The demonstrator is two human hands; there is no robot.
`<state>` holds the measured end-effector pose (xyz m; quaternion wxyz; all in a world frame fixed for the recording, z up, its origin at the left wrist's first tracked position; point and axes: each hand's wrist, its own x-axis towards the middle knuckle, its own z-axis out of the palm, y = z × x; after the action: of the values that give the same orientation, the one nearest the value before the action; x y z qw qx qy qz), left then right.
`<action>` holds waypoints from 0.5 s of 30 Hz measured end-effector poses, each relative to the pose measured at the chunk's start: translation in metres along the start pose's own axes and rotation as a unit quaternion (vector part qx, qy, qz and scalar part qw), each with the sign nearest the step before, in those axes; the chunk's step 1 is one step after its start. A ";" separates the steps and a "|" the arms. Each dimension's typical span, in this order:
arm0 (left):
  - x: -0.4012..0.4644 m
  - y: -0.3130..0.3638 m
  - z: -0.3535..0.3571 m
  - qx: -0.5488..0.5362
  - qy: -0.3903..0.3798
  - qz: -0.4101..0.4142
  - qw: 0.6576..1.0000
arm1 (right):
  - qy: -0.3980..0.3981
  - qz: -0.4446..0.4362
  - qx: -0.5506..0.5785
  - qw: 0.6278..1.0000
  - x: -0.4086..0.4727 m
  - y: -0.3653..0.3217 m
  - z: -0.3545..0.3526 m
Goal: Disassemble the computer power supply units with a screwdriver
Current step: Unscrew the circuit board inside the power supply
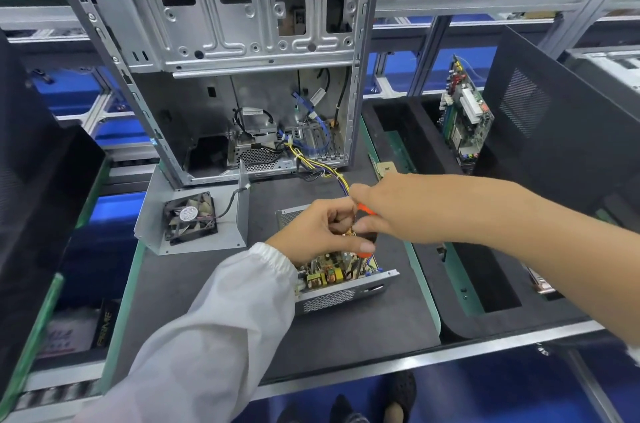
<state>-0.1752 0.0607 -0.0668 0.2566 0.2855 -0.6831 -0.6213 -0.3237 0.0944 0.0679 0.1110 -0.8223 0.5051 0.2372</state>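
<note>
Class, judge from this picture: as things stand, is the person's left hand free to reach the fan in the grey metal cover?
Probably not at once. The path to the fan looks open, but the left hand is busy over the power supply, beside the right hand holding the screwdriver.

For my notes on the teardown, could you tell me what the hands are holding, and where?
The right hand grips the screwdriver by its orange-and-black handle, over the open power supply unit. The left hand curls beside it; what it pinches cannot be told.

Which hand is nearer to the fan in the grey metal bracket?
The left hand. It is over the open power supply, just right of the fan. The right hand grips the screwdriver farther right.
</note>
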 end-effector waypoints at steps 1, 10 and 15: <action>-0.001 0.000 -0.003 0.013 -0.011 0.000 1.000 | -0.018 -0.015 0.012 1.000 -0.001 -0.001 0.000; 0.000 -0.003 0.002 0.054 0.039 0.010 0.998 | 0.029 0.000 0.052 0.998 -0.005 -0.006 -0.003; -0.009 0.002 -0.010 0.036 -0.010 -0.031 0.999 | 0.029 -0.018 0.042 0.999 0.000 -0.011 0.005</action>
<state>-0.1615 0.0602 -0.0641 0.2199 0.3093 -0.6983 -0.6069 -0.3153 0.1018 0.0626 0.1356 -0.8326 0.5025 0.1895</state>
